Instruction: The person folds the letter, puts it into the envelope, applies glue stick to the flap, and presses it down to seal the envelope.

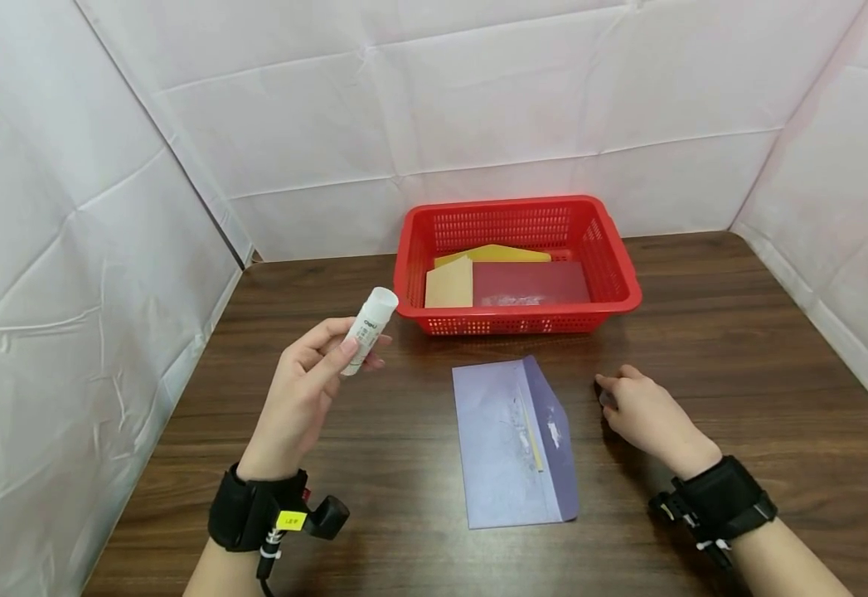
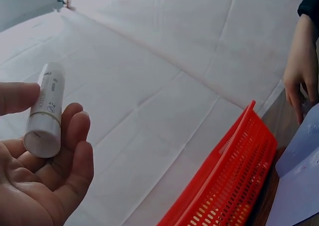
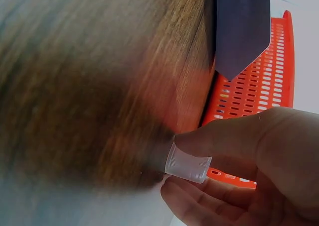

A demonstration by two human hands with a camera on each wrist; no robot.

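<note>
My left hand [image 1: 303,390] holds a white glue stick [image 1: 368,333] up over the table, left of the basket, tilted to the upper right. In the left wrist view the thumb presses one side of the glue stick [image 2: 46,111] and fingers lie around the other. Over on the right, my right hand [image 1: 653,419] pinches a small clear ribbed cap [image 3: 188,164] between thumb and fingers, low at the tabletop. Between the hands lies a purple envelope [image 1: 489,448], its flap unfolded to the right. Whitish smears show on the flap and near the fold.
Behind the envelope stands a red plastic basket [image 1: 508,312] with perforated walls. Inside it lean a dark red envelope [image 1: 530,283], a cream one and a yellow envelope [image 1: 497,252]. White sheeting [image 1: 478,99] walls the brown wooden table [image 1: 396,497] at the back and both sides.
</note>
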